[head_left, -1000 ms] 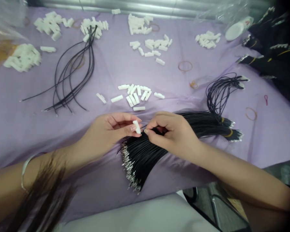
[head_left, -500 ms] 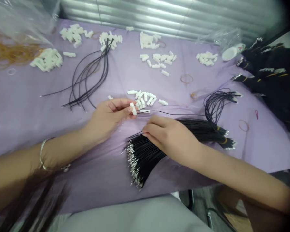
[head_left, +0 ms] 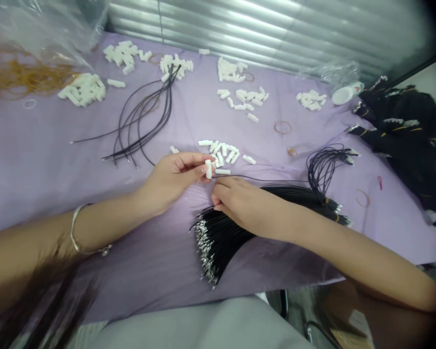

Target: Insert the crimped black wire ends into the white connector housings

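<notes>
Between the thumb and fingers of my left hand (head_left: 176, 177) is a small white plastic connector housing (head_left: 208, 169). A thin black wire (head_left: 254, 179) runs from it to the right, toward a looped bunch of wires. My right hand (head_left: 241, 206) is closed in a pinch at the upper edge of a thick bundle of black wires (head_left: 225, 247), its fingertips on a wire there. Silvery metal tips fan out at the bundle's left end. Just behind my left hand lies a small group of loose white housings (head_left: 223, 149).
Piles of white housings (head_left: 83, 90) lie across the purple cloth (head_left: 131, 271). Several black wires (head_left: 167, 106) curve at the back left. Yellow rubber bands (head_left: 29, 80) sit by a plastic bag (head_left: 51, 29). More tied black wire bundles (head_left: 403, 131) fill the right side.
The whole view has shifted slightly. My right hand has come a little nearer my left and its fingers have curled in more. The left hand still holds the white connector housing, now more upright.
</notes>
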Tool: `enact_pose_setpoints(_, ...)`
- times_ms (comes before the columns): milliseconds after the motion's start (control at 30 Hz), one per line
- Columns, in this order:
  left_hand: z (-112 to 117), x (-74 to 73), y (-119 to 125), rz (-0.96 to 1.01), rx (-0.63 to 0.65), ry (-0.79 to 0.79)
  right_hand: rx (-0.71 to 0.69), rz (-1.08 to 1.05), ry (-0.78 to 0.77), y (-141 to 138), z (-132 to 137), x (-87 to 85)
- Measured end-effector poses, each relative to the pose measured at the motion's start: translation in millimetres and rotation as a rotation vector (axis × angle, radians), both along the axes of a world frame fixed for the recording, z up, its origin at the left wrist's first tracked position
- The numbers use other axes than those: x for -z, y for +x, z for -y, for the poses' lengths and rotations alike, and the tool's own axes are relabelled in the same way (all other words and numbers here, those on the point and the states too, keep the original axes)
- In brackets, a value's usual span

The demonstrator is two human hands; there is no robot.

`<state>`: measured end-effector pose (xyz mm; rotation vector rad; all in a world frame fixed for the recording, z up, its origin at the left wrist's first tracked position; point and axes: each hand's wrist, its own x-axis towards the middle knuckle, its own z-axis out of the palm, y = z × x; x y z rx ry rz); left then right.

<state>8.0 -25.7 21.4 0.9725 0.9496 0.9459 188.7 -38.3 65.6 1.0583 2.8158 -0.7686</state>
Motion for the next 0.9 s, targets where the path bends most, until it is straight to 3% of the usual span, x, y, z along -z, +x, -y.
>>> enact_pose_setpoints(200, 2.9, -7.5, -1.4, -0.046, 0.062, 0.037, 0.294, -0.415, -0.165, 18.8, 12.9, -10.7)
enact_pose_setpoints(300, 3.8, -11.1, -2.1, -0.096, 0.091, 0.043, 0.42, -0.598, -0.074, 23.7, 12.5, -5.6)
enact_pose_setpoints(467, 4.7, -11.9, -3.2, -0.146, 0.138, 0.044, 0.486, -0.59, 0.112, 22.2, 7.9, 6.8)
enact_pose_setpoints(900, 2.7, -12.3, -1.7, -0.149, 0.109, -0.028, 0.508, -0.567, 0.157, 18.3, 8.3, 16.2)
